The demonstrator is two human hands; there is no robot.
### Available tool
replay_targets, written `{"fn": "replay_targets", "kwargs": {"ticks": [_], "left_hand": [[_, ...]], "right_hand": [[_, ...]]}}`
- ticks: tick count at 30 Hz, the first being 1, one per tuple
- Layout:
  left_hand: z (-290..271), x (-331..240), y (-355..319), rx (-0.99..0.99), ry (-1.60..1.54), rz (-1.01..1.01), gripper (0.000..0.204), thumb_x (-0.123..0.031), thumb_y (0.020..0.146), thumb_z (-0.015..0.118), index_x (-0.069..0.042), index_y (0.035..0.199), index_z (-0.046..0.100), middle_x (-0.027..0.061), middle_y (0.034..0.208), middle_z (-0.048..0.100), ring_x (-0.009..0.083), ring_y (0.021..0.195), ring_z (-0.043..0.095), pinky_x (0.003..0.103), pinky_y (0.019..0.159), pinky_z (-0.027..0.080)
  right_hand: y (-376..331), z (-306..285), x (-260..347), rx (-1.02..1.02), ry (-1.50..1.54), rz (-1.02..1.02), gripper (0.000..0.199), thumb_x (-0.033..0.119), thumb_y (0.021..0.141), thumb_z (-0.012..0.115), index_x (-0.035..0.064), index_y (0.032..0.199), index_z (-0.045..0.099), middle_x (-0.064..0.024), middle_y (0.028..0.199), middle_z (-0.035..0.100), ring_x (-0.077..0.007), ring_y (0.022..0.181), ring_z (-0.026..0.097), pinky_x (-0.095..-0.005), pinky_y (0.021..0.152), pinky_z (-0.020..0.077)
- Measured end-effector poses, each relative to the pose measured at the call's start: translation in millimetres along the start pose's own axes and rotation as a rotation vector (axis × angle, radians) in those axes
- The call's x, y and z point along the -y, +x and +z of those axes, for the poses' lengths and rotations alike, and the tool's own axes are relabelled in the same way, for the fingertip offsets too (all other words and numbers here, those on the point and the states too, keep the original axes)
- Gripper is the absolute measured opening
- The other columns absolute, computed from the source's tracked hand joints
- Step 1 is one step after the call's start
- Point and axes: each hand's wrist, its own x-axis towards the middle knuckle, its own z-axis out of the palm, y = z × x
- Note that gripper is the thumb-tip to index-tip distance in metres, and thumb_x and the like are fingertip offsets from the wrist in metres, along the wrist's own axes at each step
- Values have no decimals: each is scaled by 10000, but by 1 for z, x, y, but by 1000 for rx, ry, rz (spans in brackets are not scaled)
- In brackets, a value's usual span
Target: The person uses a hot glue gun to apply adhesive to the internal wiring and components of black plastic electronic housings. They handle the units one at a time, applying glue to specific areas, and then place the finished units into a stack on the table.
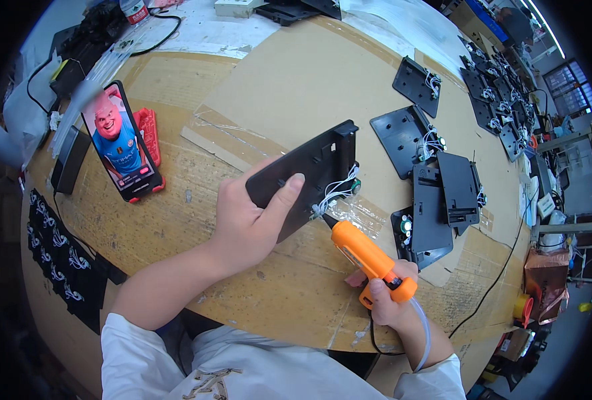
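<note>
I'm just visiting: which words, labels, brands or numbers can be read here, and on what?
I won't copy out printed wording, but it stands here:
Phone: lettering on the screen, some too small to read.
Bottle: red label, print too small to read.
White shirt: brownish emblem.
Orange glue gun: side marking, too blurred to read.

Orange glue gun (363, 248): handle mostly hidden by right fingers (379, 292); nozzle contact with white wires (329, 193) indeterminable. Black plastic panel (313, 157): one end covered by left fingers (284, 197). Bottle (134, 10): cut off above.
</note>
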Motion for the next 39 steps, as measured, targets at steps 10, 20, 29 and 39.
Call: {"fn": "replay_targets", "kwargs": {"ticks": [10, 20, 29, 39], "left_hand": [[7, 3, 2, -122, -348, -286, 251, -179, 992, 587, 55, 1053, 655, 51, 878, 706, 73, 797, 632, 256, 724, 518], [-1, 10, 6, -143, -398, -234, 269, -224, 993, 598, 34, 1047, 651, 31, 861, 688, 58, 756, 606, 251, 693, 512], [-18, 1, 21, -52, -523, -234, 237, -159, 974, 615, 21, 1126, 588, 61, 1007, 670, 94, 891, 621, 270, 798, 521], [-24, 8, 24, 32, -475, -323, 346, -14, 901, 656, -28, 1211, 501, 60, 1053, 629, 115, 954, 618, 286, 849, 519]], "right_hand": [[-2, 2, 0, -30, 8, -12, 228, 249, 830, 621, 42, 804, 715, -60, 592, 607, -195, 465, 583, -292, 484, 451], [0, 5, 18, -14, -55, 215, 273, 250, 870, 594, 11, 763, 673, -35, 561, 603, -133, 484, 589, -268, 506, 457], [-21, 1, -14, -91, 420, 163, 430, 419, 961, 493, -9, 951, 539, -153, 839, 624, -282, 844, 645, -333, 711, 486], [-19, 2, -15, -122, 461, 131, 474, 486, 974, 444, 17, 971, 515, -146, 870, 608, -277, 895, 625, -334, 733, 467]]}}
